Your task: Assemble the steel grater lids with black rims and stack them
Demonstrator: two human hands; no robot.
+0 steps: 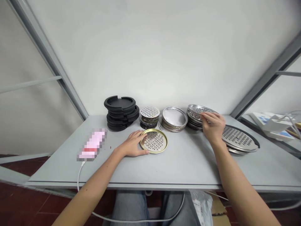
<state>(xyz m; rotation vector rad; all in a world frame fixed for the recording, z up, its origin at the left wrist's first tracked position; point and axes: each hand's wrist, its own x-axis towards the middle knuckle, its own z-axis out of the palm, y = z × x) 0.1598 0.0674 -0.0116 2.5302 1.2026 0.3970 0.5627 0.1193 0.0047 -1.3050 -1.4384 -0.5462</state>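
Observation:
A round metal grater disc with a gold rim (155, 151) lies flat on the table in front of me. My left hand (133, 146) grips its left edge, thumb at the front and fingers over the far side. Further right, my right hand (213, 125) has thumb and fingertips pinched together. It is over the front of a stack of silver grater discs (195, 109) with dark rims below. Anything between those fingertips is too small or hidden to make out. Just behind the gold-rimmed disc are small wire pieces (161, 126).
Along the wall stand black ring-shaped holders (121, 110), small round graters (150, 112) and shallow metal lids (175, 116), all stacked. Large oval graters (238, 138) lie at right. A blurred-out phone-like object (92, 144) with a white cable (78, 175) is at left. Grey metal posts flank the table.

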